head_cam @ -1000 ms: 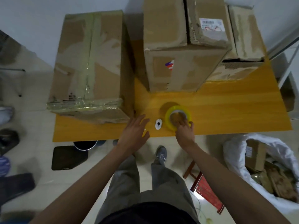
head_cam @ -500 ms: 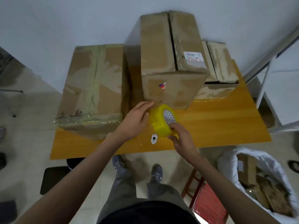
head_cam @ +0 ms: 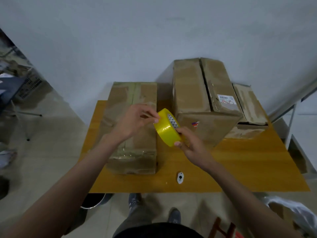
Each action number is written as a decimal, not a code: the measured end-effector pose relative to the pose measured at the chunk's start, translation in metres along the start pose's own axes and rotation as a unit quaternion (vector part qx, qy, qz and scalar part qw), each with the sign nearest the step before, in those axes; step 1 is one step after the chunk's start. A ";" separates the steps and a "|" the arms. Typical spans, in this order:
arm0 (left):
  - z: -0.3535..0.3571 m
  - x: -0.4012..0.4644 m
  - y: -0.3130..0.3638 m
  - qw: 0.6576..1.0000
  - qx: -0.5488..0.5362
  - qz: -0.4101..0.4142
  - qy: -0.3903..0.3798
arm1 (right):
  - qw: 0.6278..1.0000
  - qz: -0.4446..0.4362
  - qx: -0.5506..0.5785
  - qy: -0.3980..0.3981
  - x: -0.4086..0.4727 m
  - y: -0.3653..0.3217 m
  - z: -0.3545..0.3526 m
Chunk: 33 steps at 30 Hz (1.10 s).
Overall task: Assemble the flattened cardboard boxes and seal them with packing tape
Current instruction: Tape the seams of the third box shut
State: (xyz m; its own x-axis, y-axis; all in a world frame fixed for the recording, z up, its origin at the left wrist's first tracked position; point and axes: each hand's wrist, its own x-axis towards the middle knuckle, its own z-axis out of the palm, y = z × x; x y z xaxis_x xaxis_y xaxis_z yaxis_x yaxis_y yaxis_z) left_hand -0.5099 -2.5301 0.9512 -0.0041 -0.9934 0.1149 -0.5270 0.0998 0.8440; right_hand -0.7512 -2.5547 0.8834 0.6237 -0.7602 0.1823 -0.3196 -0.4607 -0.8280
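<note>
The yellow tape roll (head_cam: 167,127) is up off the table, held between my two hands above the gap between the left box (head_cam: 133,127) and the tall middle box (head_cam: 204,100). It is tilted on edge, its core opening facing up and to the right, so its band faces me and the left box. My right hand (head_cam: 190,145) grips it from below and the right, thumb on the yellow band and fingers curled round the far side. My left hand (head_cam: 135,121) comes at the upper left rim with fingertips (head_cam: 156,120) pinched at the band, where I judge the loose end sits; I cannot see the end itself. The left box lies directly under my left hand, nearer than the others, its taped seam running away from me. A small white object (head_cam: 180,177) lies on the orange table (head_cam: 240,169) near the front edge.
</note>
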 end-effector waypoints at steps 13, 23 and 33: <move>-0.137 0.069 -0.061 0.993 -0.078 -0.092 -0.001 | 0.990 0.116 0.073 -0.014 0.150 -0.061 0.024; -0.201 0.129 -0.114 0.977 -0.135 -0.162 0.002 | 0.986 0.030 -0.160 0.027 0.258 -0.066 0.023; -0.208 0.196 -0.177 0.964 -0.109 -0.239 0.042 | 0.951 -0.030 -0.309 -0.010 0.346 -0.038 0.020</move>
State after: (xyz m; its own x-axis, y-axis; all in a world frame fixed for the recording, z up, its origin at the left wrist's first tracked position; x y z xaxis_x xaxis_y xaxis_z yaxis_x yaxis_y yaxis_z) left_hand -0.2406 -2.7309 0.9337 0.2686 -0.9216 -0.2802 -0.2605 -0.3495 0.9000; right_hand -0.5083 -2.7910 0.9675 0.6647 -0.7186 0.2044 -0.6377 -0.6883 -0.3460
